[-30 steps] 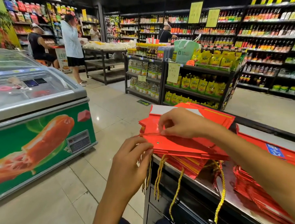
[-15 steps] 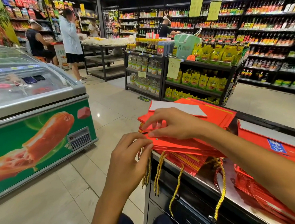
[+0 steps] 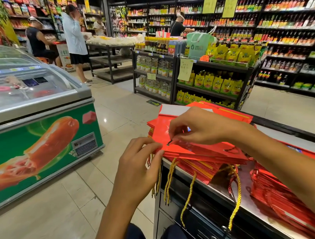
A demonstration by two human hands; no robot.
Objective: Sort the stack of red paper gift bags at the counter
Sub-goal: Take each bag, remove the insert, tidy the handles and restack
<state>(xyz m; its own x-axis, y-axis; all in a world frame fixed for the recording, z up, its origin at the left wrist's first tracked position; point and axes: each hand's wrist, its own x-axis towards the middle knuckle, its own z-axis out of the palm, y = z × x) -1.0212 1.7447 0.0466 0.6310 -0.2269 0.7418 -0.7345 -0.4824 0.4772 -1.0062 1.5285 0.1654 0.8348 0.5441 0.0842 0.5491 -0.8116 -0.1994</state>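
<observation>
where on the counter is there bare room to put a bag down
One bare steel strip runs between the near stack of red bags and the right-hand stack, with gold cords trailing across it. Elsewhere the visible counter top is covered with bags.

My shiny steel counter (image 3: pixel 243 192) carries two stacks of flat red paper gift bags (image 3: pixel 196 153), near stack overhanging its corner, gold cord handles (image 3: pixel 169 177) dangling.
</observation>
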